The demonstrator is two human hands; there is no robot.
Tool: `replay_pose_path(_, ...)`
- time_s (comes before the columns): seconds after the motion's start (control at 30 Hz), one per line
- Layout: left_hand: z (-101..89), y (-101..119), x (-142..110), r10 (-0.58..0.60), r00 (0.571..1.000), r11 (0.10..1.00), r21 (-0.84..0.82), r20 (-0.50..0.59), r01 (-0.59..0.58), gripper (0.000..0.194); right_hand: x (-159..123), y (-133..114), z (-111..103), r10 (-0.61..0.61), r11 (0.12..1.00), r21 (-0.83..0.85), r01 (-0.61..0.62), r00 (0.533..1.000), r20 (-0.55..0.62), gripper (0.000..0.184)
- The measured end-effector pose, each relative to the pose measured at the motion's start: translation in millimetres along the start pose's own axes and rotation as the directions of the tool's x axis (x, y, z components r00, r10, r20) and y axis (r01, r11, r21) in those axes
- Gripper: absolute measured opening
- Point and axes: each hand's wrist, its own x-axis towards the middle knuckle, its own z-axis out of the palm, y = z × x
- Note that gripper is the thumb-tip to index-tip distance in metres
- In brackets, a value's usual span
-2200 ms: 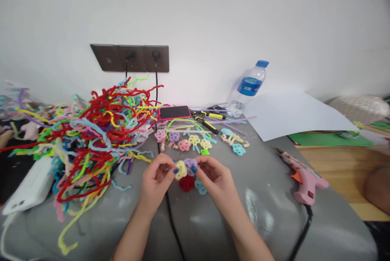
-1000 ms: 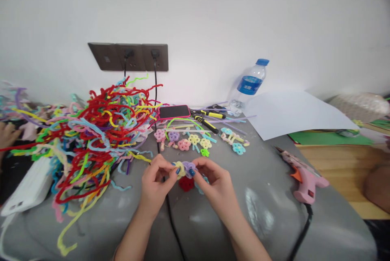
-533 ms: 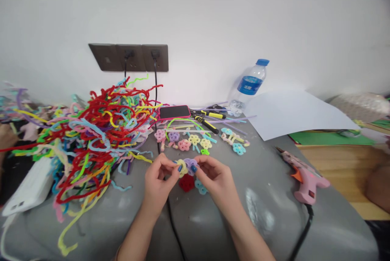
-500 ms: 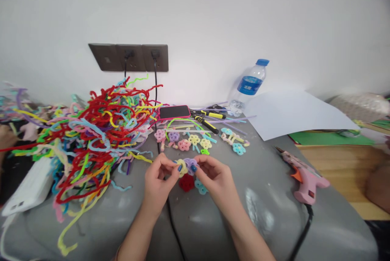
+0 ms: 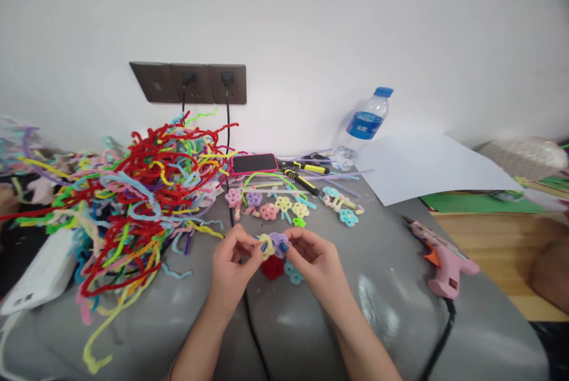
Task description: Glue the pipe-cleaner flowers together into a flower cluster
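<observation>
Between thumb and finger, my left hand pinches a yellow pipe-cleaner flower. My right hand grips a purple pipe-cleaner flower the same way, and the two flowers touch side by side. Just below them, a red flower and a light blue flower are partly covered by my fingers; whether they are joined to the upper pair I cannot tell. Beyond my hands lie several finished flowers, among them a pink one, a yellow one and a blue one.
A tangled heap of pipe cleaners covers the left side, beside a white power strip. Behind the flowers are a phone and yellow-black pliers. A bottle, white paper and a pink glue gun are to the right.
</observation>
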Motion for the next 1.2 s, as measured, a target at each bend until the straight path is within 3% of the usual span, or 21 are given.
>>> replay_pose_path(0.2, -1.3, -4.7, -2.6, -0.048, 0.999, 0.999, 0.008, 0.005, 0.047, 0.013, -0.2, 0.7, -0.3, -0.001, 1.0, -0.013, 0.001, 1.0, -0.003, 0.021)
replay_pose_path(1.2, -0.9, -4.8, -3.1, -0.008, 1.0, 0.999, -0.039, 0.007, 0.009, 0.012, -1.2, 0.6, -0.2, -0.002, 1.0, -0.015, 0.002, 1.0, -0.001, 0.021)
